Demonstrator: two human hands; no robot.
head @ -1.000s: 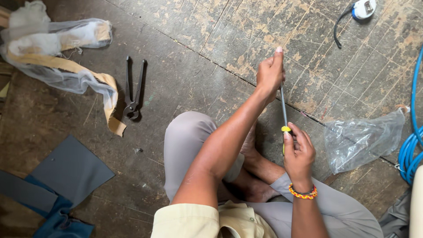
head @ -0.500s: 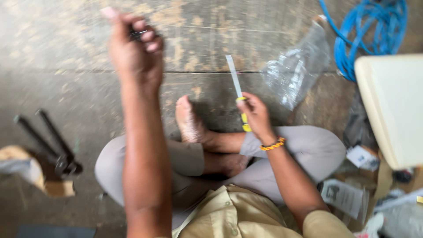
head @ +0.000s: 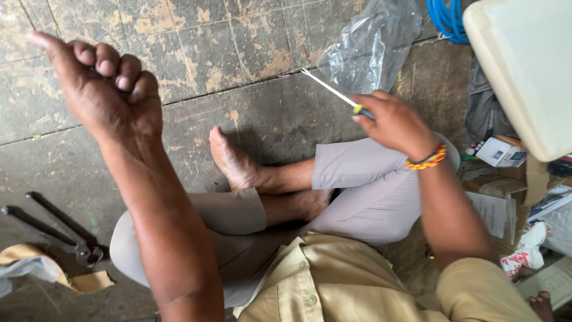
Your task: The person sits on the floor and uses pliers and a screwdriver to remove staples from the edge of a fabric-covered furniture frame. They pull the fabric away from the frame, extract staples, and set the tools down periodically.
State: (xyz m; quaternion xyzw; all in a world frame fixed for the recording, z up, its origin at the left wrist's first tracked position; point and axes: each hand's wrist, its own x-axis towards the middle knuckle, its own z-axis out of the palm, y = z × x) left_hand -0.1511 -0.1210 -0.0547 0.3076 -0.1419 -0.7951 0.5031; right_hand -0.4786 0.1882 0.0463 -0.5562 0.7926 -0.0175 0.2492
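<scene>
I sit cross-legged on a worn tiled floor. My right hand (head: 393, 122) grips the handle of a screwdriver (head: 329, 90) with a thin silver shaft that points up and to the left. A beaded band circles that wrist. My left hand (head: 104, 89) is raised at the upper left with its fingers curled into a fist; whether anything small sits inside it is hidden. My bare foot (head: 233, 160) rests on the floor between the two hands.
A crumpled clear plastic bag (head: 372, 45) lies beyond the screwdriver tip. Black pincers (head: 56, 229) lie at the lower left. A cream plastic container (head: 524, 65), blue hose (head: 450, 18), small boxes (head: 500, 152) and papers crowd the right side.
My view has swung to the right. My left hand came off the screwdriver tip and lifted up to the left, closing into a fist. My right hand tilted the screwdriver leftward.
</scene>
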